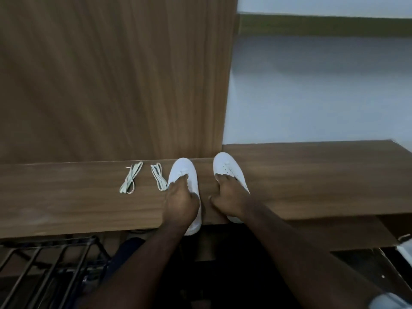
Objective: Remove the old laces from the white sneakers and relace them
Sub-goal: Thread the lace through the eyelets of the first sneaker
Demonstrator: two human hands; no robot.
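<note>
The left hand lies over the middle and heel of the left sneaker, fingers curled down around its upper and gripping it, fingertips reaching the lace area. The right hand does the same on the right sneaker: fingers bent over the top, thumb out to the inner side, holding the shoe from above. Whether either hand also pinches a lace cannot be told; the picture is blurred there.

Both sneakers stand upright on the wooden shelf, toes toward its back edge, where it meets the upright wooden panel, and heels at or slightly over the front edge. They are side by side with a strip of bare wood between them.

Just left of the left sneaker lie two bundled laces, one close beside the shoe, the other a little farther along toward the shelf's left end. Both are loosely folded and loose from the shoes.

As for progress, the toes show eyelets but no clear lacing, though the hands hide most of the lace area. I judge the work to be at or near its start: either the bundles are fresh laces awaiting threading, or the old ones already pulled. Relacing of both shoes appears still to be done.

Below the front edge, at the lower left, stands a dark wire rack.
</note>
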